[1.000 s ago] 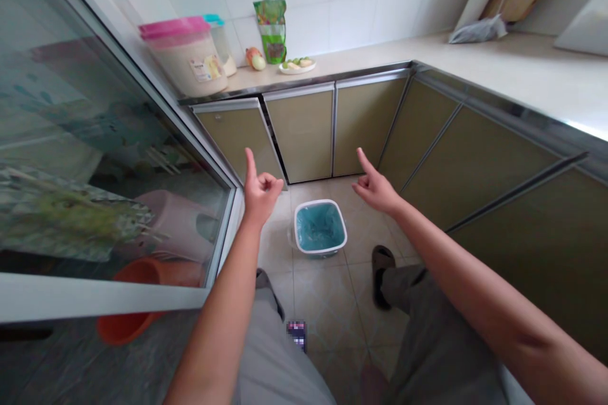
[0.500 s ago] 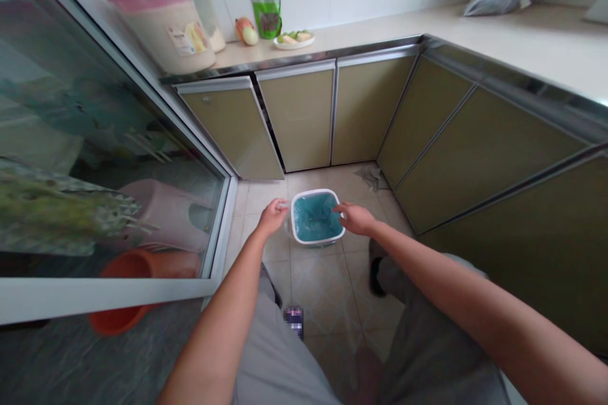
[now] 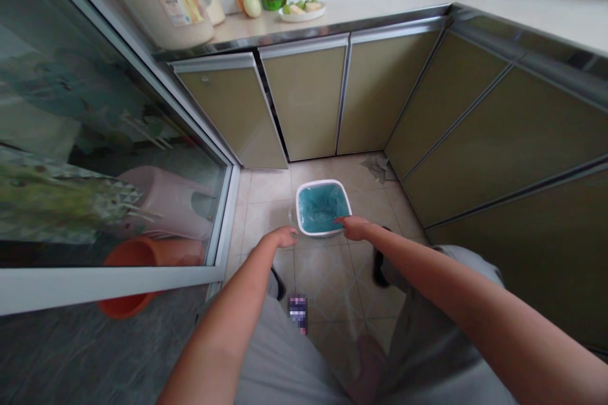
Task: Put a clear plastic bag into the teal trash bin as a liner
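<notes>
A small trash bin (image 3: 304, 228) with a white rim stands upright on the floor tiles, lined with a blue-green plastic bag (image 3: 323, 205). My right hand (image 3: 355, 228) is closed over the bin's near right rim, with fingertips reaching inside against the bag. Just off the bin's near left corner is my left hand (image 3: 284, 237); its fingers stretch toward the bin and hold nothing. Clear plastic shows faintly outside the left side of the rim.
Behind the bin, one cabinet door (image 3: 237, 114) stands slightly ajar. A grey cloth (image 3: 379, 168) lies by the corner cabinets. To the left are a glass sliding door (image 3: 118, 139) and an orange bucket (image 3: 126, 307). A pixelated item (image 3: 297, 313) sits between my feet.
My left hand has drawn back from the bin's left rim toward me, its fingers now stretched out. My right hand has shifted to the near right corner. The view has tilted down.
</notes>
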Tool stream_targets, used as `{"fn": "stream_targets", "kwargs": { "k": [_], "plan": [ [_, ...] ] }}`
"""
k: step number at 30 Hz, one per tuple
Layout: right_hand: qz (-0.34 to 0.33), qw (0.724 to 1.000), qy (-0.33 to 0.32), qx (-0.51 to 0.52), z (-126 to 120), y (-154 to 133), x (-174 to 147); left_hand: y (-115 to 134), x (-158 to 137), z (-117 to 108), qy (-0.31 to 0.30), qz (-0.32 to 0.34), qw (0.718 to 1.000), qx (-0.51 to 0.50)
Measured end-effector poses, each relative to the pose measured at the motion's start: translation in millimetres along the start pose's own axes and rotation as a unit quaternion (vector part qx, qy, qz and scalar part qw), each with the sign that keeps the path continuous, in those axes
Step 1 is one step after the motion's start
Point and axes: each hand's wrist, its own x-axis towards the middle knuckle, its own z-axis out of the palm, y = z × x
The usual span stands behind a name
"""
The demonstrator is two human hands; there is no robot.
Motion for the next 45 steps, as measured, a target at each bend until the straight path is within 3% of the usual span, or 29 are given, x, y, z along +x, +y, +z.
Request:
{"fn": "stream_targets", "kwargs": {
  "k": [4, 8, 14, 18, 22, 28, 36, 40, 43, 45],
  "plan": [
    [-0.016, 1.000, 0.014, 0.011, -15, 2, 0, -2, 1, -1, -0.018, -0.005, 0.999, 0.036],
    [-0.053, 0.997, 0.060, 0.015, -64, -3, -9, 0, -2, -3, 0.006, 0.014, 0.997, 0.069],
    [-0.055, 0.971, 0.233, -0.020, -161, -20, 1, 6, -5, 0, -0.018, 0.032, 0.996, 0.083],
    [-0.036, 0.933, 0.358, -0.003, -186, -26, 24, 2, -4, 3, -0.013, 0.026, 0.996, 0.083],
    [-0.024, 0.926, 0.377, -0.010, -180, -28, 39, -2, -4, 3, -0.002, 0.029, 0.996, 0.083],
    [0.049, 0.947, 0.316, -0.002, -174, -18, 55, 1, -5, 0, 0.000, 0.023, 0.996, 0.084],
    [0.051, 0.942, 0.326, 0.060, -159, 14, 57, 1, 11, -1, 0.036, 0.034, 0.999, 0.000],
    [0.126, 0.904, 0.367, 0.179, -128, 50, 73, 0, 27, -2, 0.125, -0.012, 0.991, -0.042],
    [0.238, 0.873, 0.292, 0.309, -84, 81, 85, -5, 43, 0, 0.186, -0.080, 0.978, -0.047],
    [0.290, 0.858, 0.222, 0.361, -49, 96, 90, -11, 54, 4, 0.189, -0.126, 0.972, -0.053]
  ]
}}
